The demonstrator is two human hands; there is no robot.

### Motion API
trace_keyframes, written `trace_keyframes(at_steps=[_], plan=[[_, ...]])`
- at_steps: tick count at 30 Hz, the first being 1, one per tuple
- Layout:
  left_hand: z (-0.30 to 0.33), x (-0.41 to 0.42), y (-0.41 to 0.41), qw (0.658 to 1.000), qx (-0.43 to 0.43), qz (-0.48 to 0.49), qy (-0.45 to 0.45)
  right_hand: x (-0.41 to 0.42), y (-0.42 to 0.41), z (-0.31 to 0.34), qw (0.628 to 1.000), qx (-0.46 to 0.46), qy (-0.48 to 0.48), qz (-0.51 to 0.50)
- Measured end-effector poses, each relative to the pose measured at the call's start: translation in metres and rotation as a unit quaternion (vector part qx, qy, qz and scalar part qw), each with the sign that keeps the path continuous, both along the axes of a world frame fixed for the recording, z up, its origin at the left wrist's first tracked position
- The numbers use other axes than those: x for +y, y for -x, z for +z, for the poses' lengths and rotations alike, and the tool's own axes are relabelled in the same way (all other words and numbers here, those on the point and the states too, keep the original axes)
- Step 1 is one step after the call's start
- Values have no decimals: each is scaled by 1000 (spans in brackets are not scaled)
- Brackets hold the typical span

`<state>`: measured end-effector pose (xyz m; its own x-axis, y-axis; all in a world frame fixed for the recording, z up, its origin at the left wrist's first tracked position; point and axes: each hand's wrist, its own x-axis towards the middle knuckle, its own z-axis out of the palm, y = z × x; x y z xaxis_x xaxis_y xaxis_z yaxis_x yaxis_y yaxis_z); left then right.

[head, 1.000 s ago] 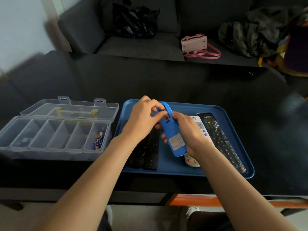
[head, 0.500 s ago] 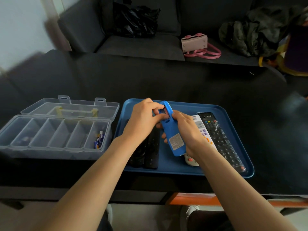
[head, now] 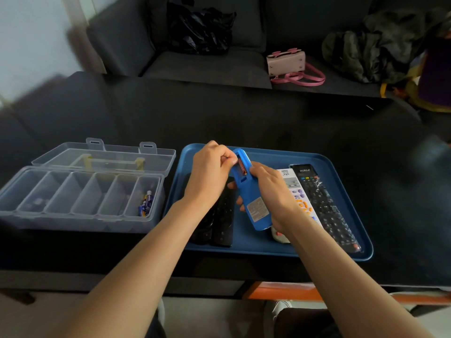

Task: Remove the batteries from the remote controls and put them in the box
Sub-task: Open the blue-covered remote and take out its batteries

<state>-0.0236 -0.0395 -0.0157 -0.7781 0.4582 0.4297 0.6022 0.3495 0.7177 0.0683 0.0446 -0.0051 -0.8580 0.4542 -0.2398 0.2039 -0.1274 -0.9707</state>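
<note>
Blue remote [head: 252, 196] sits back-side up, tilted, held above the blue tray [head: 268, 250], between my two hands. My right hand [head: 273, 191] grasps it: fingers [head: 240, 200] curled under its lower half and showing past its left edge, thumb lying across its right edge. Battery bay at the remote's top end is uncovered, a reddish battery [head: 241, 167] visible inside. My left hand [head: 210, 174] is at that top end, fingers bunched, tips pinching at the bay's left rim; cannot tell if they have the battery itself or only the edge. Just left of my fingers, below the left hand, two black remotes [head: 219, 223] lie in the tray; right of my right hand, a white remote [head: 296, 193] and a long black remote [head: 324, 206]. Clear box [head: 80, 198] stands open on the worktop [head: 219, 113], well left of my fingers, batteries [head: 146, 203] in its rightmost compartment.
</note>
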Motion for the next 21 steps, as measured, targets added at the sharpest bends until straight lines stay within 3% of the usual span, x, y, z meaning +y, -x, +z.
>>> trace_keyframes(at_steps=[6, 21], plan=[[2, -2, -7, 999, -4, -14, -32, 3, 0, -1, 999, -15, 28, -10], [9, -6, -7, 984, 40, -112, 136, 1, 1, -4, 998, -37, -54, -22]])
